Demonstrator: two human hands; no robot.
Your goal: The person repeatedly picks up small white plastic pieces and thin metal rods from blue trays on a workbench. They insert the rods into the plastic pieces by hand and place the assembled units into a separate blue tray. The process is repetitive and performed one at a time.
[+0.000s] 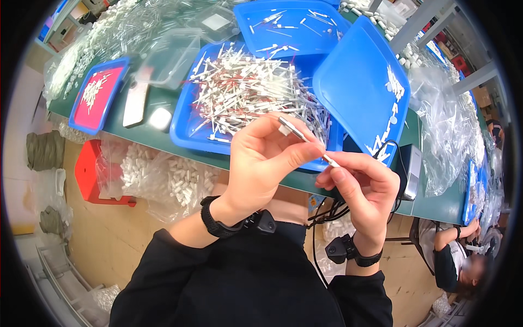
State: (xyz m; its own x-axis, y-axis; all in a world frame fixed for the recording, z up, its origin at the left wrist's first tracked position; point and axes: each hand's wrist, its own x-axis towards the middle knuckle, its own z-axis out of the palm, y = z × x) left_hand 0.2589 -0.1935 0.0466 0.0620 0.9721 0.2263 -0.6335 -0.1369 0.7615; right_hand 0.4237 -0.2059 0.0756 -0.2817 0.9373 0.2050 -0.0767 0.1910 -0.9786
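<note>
My left hand (261,163) pinches a slim pen-like stick (292,129) between thumb and fingers. It has a dark, silvery shaft with a small white piece beside it. At the stick's lower right end, my right hand (365,188) grips a white tip with thumb and forefinger. Both hands are raised over the near edge of a blue tray (180,128), which holds a heap of white slender parts (245,87), some with red bits. Fingers cover the middle of the stick, so I cannot tell whether the tip is joined to the shaft.
Another blue tray (354,76) leans at the right; a further one (294,41) lies behind. At the left are a pink-lined tray (106,103), a phone (136,103) and a clear box (177,54). Cables (332,215) hang below the green table (441,204). A person (455,256) sits at the right.
</note>
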